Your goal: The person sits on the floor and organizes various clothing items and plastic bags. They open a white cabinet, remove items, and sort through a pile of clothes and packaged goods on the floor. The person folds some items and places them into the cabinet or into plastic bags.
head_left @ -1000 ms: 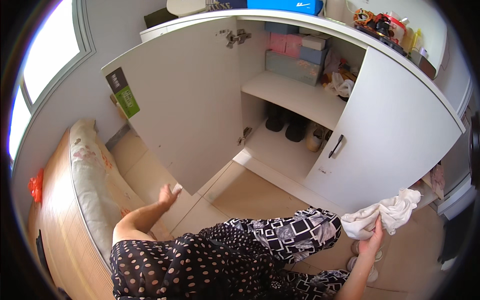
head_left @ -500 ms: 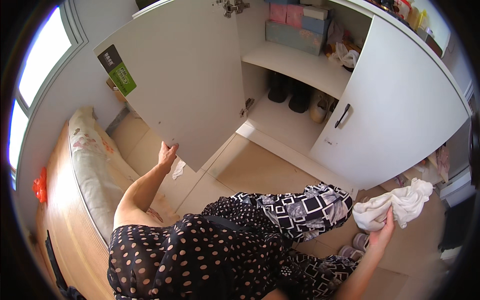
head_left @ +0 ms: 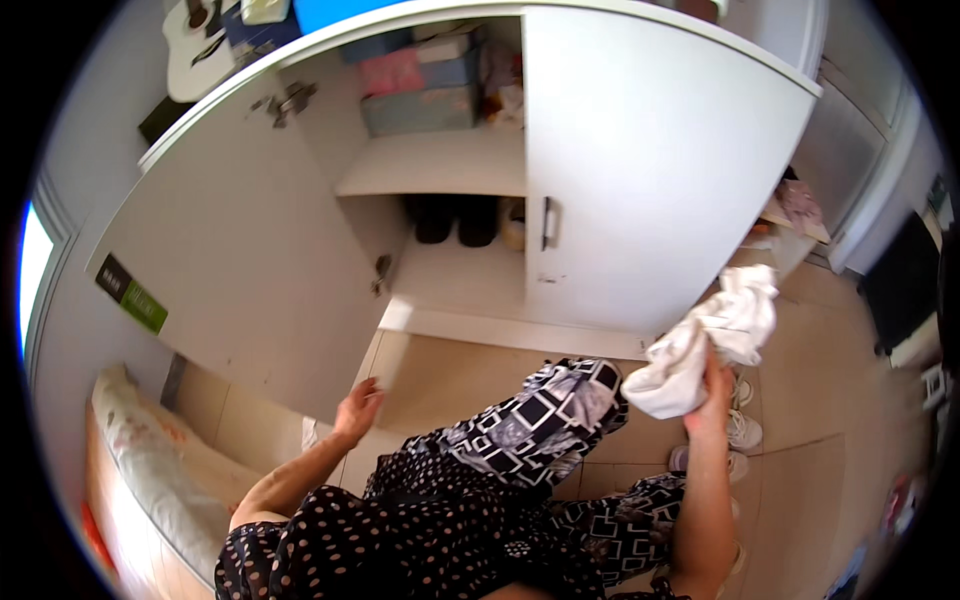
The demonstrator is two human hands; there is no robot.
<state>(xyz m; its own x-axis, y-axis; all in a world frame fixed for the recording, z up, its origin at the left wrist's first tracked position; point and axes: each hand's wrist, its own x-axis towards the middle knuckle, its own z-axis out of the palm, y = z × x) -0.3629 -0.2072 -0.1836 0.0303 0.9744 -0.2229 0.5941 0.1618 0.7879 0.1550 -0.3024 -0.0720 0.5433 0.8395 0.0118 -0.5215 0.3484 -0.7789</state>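
My right hand [head_left: 712, 398] is closed around a bunched white cloth [head_left: 668, 372], held up in front of the right cabinet door [head_left: 660, 150]. Part of the cloth sticks out above the fingers. My left hand [head_left: 358, 412] is in the air by the lower edge of the left cabinet door [head_left: 235, 240], which stands swung out. Its fingers are loosely apart with nothing visible in them, a little blurred. Inside the white cabinet, boxes [head_left: 420, 108] sit on the shelf [head_left: 435, 165], with dark shoes [head_left: 477, 222] on the bottom below.
Several pale shoes [head_left: 742, 430] stand on the tiled floor [head_left: 800, 380] at the right. A cushion [head_left: 150, 470] lies along a wooden edge at the left. A white guitar [head_left: 198, 50] is behind the cabinet top. A black object [head_left: 905, 285] stands far right.
My left hand has come off the left door's edge and sits to its right. The view has shifted toward the right, and my right hand still carries the white cloth.
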